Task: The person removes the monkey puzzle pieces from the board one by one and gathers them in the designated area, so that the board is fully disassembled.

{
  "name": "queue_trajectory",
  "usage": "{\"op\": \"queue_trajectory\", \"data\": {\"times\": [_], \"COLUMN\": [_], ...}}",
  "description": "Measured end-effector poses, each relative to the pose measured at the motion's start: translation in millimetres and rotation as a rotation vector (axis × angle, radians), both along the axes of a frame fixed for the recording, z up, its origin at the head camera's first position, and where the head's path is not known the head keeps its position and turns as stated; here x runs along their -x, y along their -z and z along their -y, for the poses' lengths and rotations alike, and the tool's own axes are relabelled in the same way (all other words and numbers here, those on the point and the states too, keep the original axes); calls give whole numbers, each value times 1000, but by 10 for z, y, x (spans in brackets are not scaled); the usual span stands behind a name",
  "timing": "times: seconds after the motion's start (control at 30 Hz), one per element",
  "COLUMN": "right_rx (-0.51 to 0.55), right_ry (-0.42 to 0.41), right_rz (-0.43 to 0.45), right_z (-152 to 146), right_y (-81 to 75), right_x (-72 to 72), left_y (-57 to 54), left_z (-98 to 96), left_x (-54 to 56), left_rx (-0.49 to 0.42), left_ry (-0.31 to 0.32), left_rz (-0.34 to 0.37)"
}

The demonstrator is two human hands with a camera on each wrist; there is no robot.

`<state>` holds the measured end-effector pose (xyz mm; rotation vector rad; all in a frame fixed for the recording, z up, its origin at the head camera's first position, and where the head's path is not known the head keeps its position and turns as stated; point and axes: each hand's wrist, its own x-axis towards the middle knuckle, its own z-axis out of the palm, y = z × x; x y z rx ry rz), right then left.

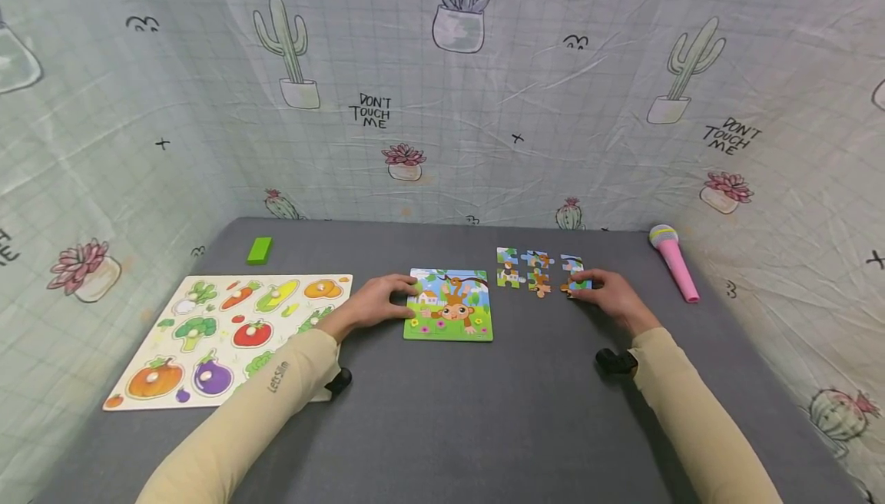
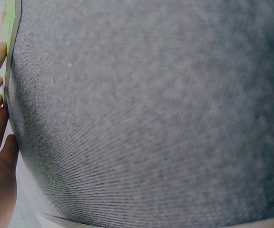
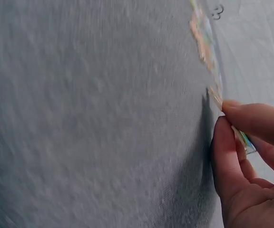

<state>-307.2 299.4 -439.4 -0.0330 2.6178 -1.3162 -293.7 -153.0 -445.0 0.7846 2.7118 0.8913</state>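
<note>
In the head view, a small square jigsaw board [image 1: 448, 327] with a monkey picture lies flat in the middle of the table. My left hand [image 1: 376, 300] touches its left edge, fingertips and thumb spread along the side. To the right of the board, my right hand [image 1: 611, 298] pinches a jigsaw piece [image 1: 579, 284] between thumb and fingers. The right wrist view shows this piece [image 3: 244, 140] tilted, partly hidden by the fingers. Several loose jigsaw pieces [image 1: 539, 281] lie in two rows between the board and my right hand.
A large vegetable puzzle board [image 1: 228, 296] lies at the left, partly under my left forearm. Behind it sits a green block [image 1: 260, 250]. A pink toy microphone [image 1: 676, 262] rests at the back right. A printed cloth [image 1: 477, 143] hangs around the table's back and sides.
</note>
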Motion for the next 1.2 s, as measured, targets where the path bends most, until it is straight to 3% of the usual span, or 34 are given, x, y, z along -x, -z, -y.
{"op": "queue_trajectory", "data": {"times": [0.4, 0.67, 0.93, 1.2], "right_rx": [-71, -143, -191, -197], "right_ry": [66, 15, -97, -85], "right_rz": [18, -43, -18, -35], "right_z": [2, 6, -124, -137], "right_y": [-7, -10, -34, -25], "right_x": [53, 26, 38, 21], "left_y": [-17, -20, 0, 19], "left_z": [-7, -2, 8, 13], "left_x": [2, -2, 5, 24], "left_rx": [-3, -7, -7, -5], "left_ry": [6, 12, 12, 12], "left_rz": [-4, -4, -5, -2]}}
